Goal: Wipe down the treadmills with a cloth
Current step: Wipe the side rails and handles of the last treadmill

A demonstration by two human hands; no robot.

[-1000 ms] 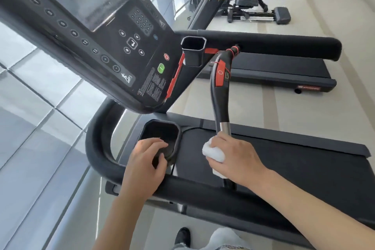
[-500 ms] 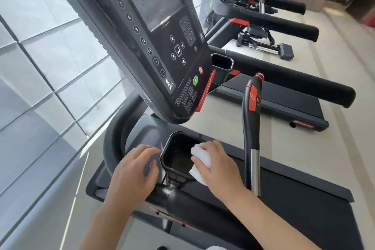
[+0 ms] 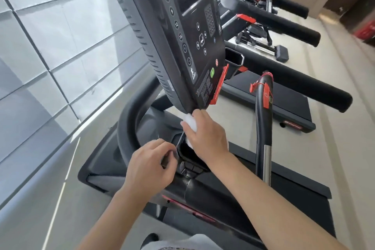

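Gym floor (image 3: 334, 148), three treadmills in a row toward upper right. Centre frame: right hand (image 3: 207, 138) clutching one white cloth (image 3: 189, 123) over black cup holder (image 3: 187, 153), contents hidden. Left hand (image 3: 148, 166) loosely curled beside holder, gripping nothing.

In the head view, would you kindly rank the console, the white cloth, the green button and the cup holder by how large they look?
1. console, by far the largest
2. cup holder, partly hidden by the right hand
3. white cloth, mostly covered by that hand, so unsure against the cup holder
4. green button
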